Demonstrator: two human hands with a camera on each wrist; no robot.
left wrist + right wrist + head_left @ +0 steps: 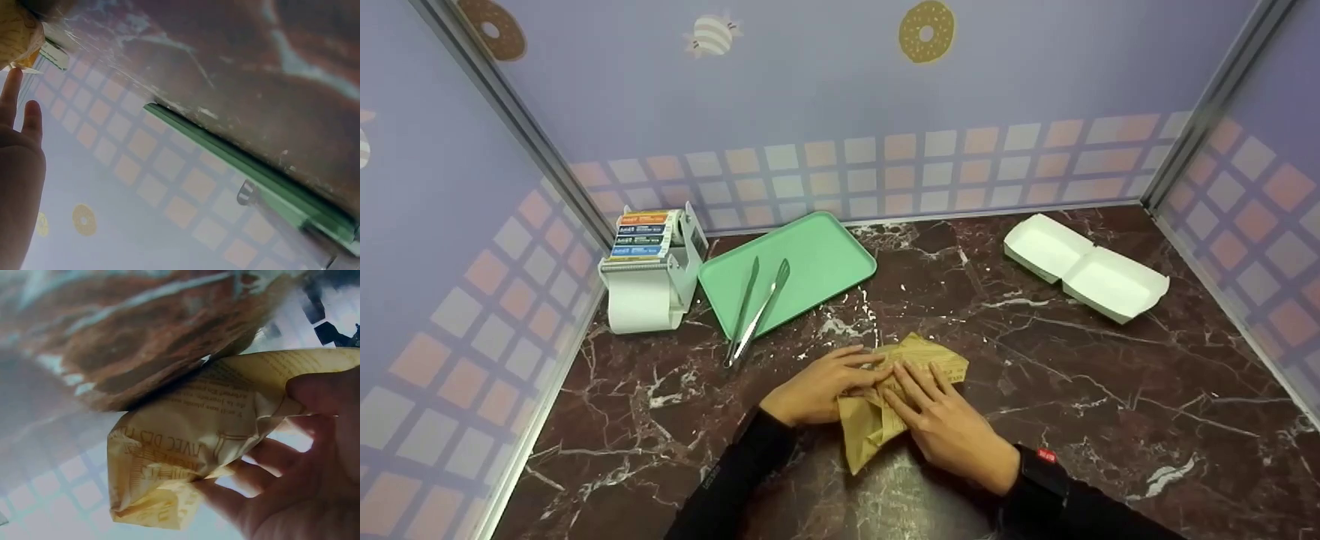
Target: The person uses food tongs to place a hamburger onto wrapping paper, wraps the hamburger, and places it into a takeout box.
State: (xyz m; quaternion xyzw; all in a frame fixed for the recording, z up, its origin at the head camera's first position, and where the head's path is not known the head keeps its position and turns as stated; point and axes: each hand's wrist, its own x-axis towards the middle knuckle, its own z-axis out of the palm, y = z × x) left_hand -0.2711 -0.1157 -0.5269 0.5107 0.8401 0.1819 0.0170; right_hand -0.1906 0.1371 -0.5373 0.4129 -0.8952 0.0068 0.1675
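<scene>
A tan printed paper wrapper is folded into a bundle on the near middle of the dark marbled table; whatever lies inside is hidden. At its left side, my left hand holds the folds, fingers bent over them. My right hand grips the wrapper from the right, its fingers across the top. In the right wrist view, thumb and fingers lie on opposite sides of the printed wrapper. Two left fingers show in the left wrist view, below the wrapper's edge.
Beyond my left hand lies a green tray with metal tongs, whose end overhangs the near edge. A label dispenser stands far left. At the back right sits an unfolded white paper box. Patterned walls enclose the table.
</scene>
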